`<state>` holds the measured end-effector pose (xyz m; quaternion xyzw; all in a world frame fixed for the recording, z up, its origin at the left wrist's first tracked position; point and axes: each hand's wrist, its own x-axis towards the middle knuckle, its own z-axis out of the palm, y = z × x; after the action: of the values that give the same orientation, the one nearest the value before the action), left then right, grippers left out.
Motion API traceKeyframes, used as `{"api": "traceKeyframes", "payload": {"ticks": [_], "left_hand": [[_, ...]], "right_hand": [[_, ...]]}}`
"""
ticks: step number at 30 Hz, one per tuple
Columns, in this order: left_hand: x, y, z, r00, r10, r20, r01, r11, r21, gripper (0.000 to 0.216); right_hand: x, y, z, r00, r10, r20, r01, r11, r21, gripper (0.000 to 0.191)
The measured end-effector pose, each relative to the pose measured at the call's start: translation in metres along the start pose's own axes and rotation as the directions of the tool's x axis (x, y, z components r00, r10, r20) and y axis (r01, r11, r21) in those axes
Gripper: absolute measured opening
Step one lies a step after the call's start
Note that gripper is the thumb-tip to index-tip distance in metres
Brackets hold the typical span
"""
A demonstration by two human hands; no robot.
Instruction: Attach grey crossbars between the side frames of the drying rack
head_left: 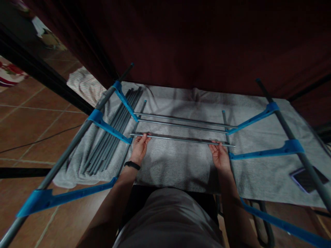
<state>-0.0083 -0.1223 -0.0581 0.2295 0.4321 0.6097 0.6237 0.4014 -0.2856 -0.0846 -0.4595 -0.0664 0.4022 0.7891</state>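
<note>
Left hand [139, 148] + right hand [220, 155]: both grasping thin straight silver metal rod [178, 139] near its ends | rod at scene centre, on near side of two parallel silver metal rods [181, 125]

Over the feed I have the rod bundle [106, 146] left and a phone [303, 181] near right on the cloth [178, 165]; between them, two crossbars [181, 125] beyond the held rod [181, 139], which spans both hands [139, 148].
</note>
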Motion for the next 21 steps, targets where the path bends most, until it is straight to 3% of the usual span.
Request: {"api": "traceKeyframes", "payload": {"ticks": [12,21], "left_hand": [[-0.0029,0.0005,0.0056,0.998,0.031,-0.061,-0.032,0.999,-0.024,0.046],[-0.0035,0.0037,0.0038,1.000,-0.001,-0.017,0.000,1.000,-0.006,0.040]], "right_hand": [[-0.0044,-0.0044,0.0019,1.000,0.022,-0.001,-0.022,1.000,-0.002,0.003],[-0.0053,-0.0040,0.0057,0.999,-0.003,-0.037,0.004,1.000,0.025,0.014]]}}
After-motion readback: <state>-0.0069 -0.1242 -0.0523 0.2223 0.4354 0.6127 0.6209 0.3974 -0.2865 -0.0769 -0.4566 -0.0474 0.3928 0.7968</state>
